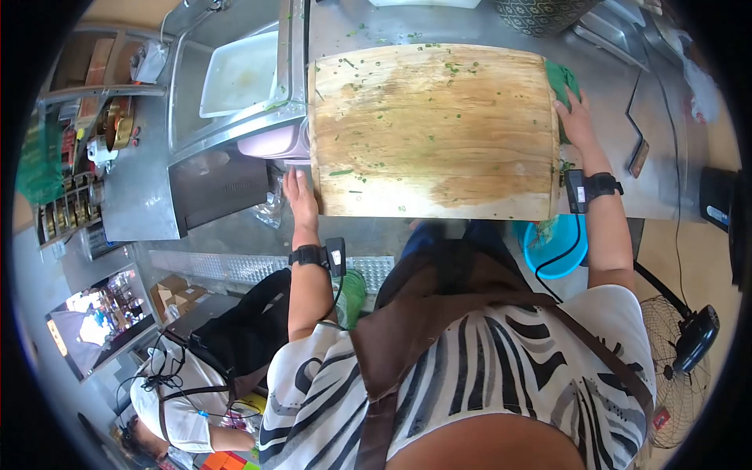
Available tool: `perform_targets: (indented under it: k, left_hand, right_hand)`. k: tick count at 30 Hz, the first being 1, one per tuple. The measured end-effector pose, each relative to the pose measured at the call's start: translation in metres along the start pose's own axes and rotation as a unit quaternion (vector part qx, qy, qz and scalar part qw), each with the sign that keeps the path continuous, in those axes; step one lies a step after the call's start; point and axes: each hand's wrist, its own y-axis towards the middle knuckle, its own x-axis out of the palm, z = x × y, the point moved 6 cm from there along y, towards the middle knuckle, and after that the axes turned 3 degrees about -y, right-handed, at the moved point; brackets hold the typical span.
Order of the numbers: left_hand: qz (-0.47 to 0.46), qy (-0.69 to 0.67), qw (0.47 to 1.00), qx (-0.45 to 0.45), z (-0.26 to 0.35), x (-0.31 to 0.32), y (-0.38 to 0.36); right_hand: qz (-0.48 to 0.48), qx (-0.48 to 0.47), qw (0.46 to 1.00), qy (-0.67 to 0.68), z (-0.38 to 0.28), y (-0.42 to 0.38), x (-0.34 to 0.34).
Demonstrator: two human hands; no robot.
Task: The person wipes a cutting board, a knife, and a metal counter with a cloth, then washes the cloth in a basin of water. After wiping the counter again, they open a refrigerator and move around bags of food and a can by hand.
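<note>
Left hand (300,196): fingers flat and spread against the near-left edge of the wooden cutting board (433,129), gripping nothing. Right hand (577,117): fingers pressed down on a green cloth (561,81) at the board's right edge. Board lies on the steel surface (470,27) between both hands, flecked with green bits. A white tray (239,74) sits beyond the left fingers.

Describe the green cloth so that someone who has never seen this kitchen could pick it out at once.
Start at the big wooden cutting board on the steel counter. Go to the board's right edge, where the person's right hand rests. The green cloth is bunched under that hand against the board's edge, the only solid green fabric there; the other green on the board is just tiny herb scraps.
</note>
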Motion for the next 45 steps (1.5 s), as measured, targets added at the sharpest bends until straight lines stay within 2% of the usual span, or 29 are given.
perform_targets:
  k: [1,2,3,6,8,10,14,16,17,18,21,23,24,26,27,29,31,32,35,37,38,39,41,42,43,44,45]
  left_hand:
    - [-0.095,-0.198,0.974,-0.049,0.007,0.008,0.008]
    - [-0.185,-0.386,0.898,-0.099,0.022,0.016,0.011]
    - [-0.219,-0.45,0.855,-0.137,0.032,0.021,0.018]
    - [-0.281,-0.449,0.837,-0.136,0.062,0.024,0.035]
    - [-0.311,-0.452,0.826,-0.132,0.043,0.038,0.052]
    - [-0.353,-0.492,0.778,-0.17,0.037,0.039,0.045]
    - [-0.327,-0.504,0.781,-0.168,0.08,-0.001,0.023]
    - [-0.326,-0.519,0.783,-0.105,0.109,-0.033,0.012]
    - [-0.355,-0.535,0.764,-0.06,0.133,-0.052,0.004]
    - [-0.35,-0.515,0.782,0.0,0.147,-0.069,0.0]
    - [-0.375,-0.506,0.774,0.067,0.181,-0.1,-0.023]
    - [-0.338,-0.523,0.769,0.145,0.213,-0.113,-0.049]
    - [-0.338,-0.521,0.769,0.155,0.22,-0.115,-0.056]
    - [-0.327,-0.531,0.763,0.166,0.23,-0.121,-0.068]
    - [-0.287,-0.525,0.79,0.135,0.228,-0.122,-0.066]
    - [-0.275,-0.522,0.798,0.125,0.235,-0.125,-0.073]
    - [-0.254,-0.531,0.801,0.112,0.241,-0.127,-0.083]
    - [-0.257,-0.535,0.796,0.121,0.244,-0.13,-0.083]
    - [-0.295,-0.513,0.798,0.118,0.249,-0.133,-0.086]
    - [-0.281,-0.53,0.79,0.127,0.252,-0.135,-0.086]
    - [-0.272,-0.542,0.783,0.136,0.254,-0.138,-0.091]
    - [-0.263,-0.56,0.773,0.138,0.256,-0.139,-0.093]
    - [-0.255,-0.572,0.766,0.145,0.259,-0.142,-0.098]
    - [-0.251,-0.584,0.758,0.147,0.261,-0.143,-0.1]
    - [-0.254,-0.587,0.754,0.153,0.264,-0.143,-0.102]
    - [-0.246,-0.588,0.755,0.154,0.264,-0.144,-0.103]
    - [-0.239,-0.588,0.758,0.152,0.268,-0.145,-0.098]
  right_hand:
    - [-0.007,0.009,1.0,-0.017,0.001,-0.003,0.0]
    - [-0.009,0.013,1.0,-0.017,0.002,-0.007,0.002]
    - [-0.011,0.017,1.0,-0.015,0.001,-0.007,0.002]
    - [-0.016,0.032,0.999,-0.015,-0.006,-0.006,-0.008]
    - [-0.024,0.054,0.998,-0.015,-0.006,-0.011,-0.009]
    - [-0.003,0.024,1.0,-0.003,-0.004,-0.012,-0.007]
    - [-0.018,0.042,0.999,-0.018,-0.001,-0.009,0.001]
    - [-0.018,0.038,0.999,-0.027,-0.003,-0.011,0.006]
    - [-0.005,0.048,0.999,-0.007,-0.005,-0.013,0.003]
    - [-0.003,0.05,0.999,-0.003,-0.001,-0.014,0.005]
    - [0.027,0.049,0.997,0.053,0.011,-0.002,0.012]
    - [0.085,0.083,0.979,0.168,0.027,0.012,0.018]
    - [0.093,0.082,0.977,0.175,0.014,0.011,0.005]
    - [0.164,0.093,0.941,0.28,-0.01,0.009,-0.044]
    - [0.167,0.09,0.94,0.282,-0.035,0.003,-0.071]
    - [0.118,0.037,0.904,0.409,-0.1,-0.02,-0.109]
    - [0.14,-0.067,0.911,0.382,-0.15,-0.035,-0.112]
    - [0.104,-0.018,0.889,0.446,-0.165,-0.042,-0.105]
    - [0.147,-0.024,0.871,0.468,-0.177,-0.036,-0.107]
    - [0.307,-0.125,0.796,0.507,-0.181,-0.036,-0.156]
    - [0.301,-0.16,0.817,0.465,-0.187,-0.037,-0.188]
    - [0.192,-0.174,0.775,0.576,-0.209,-0.046,-0.214]
    - [0.011,-0.206,0.78,0.591,-0.255,-0.082,-0.259]
    - [0.118,-0.264,0.752,0.593,-0.282,-0.063,-0.238]
    - [0.138,-0.347,0.699,0.61,-0.313,-0.078,-0.238]
    - [0.267,-0.407,0.659,0.573,-0.341,-0.093,-0.234]
    - [0.285,-0.425,0.679,0.526,-0.364,-0.114,-0.229]
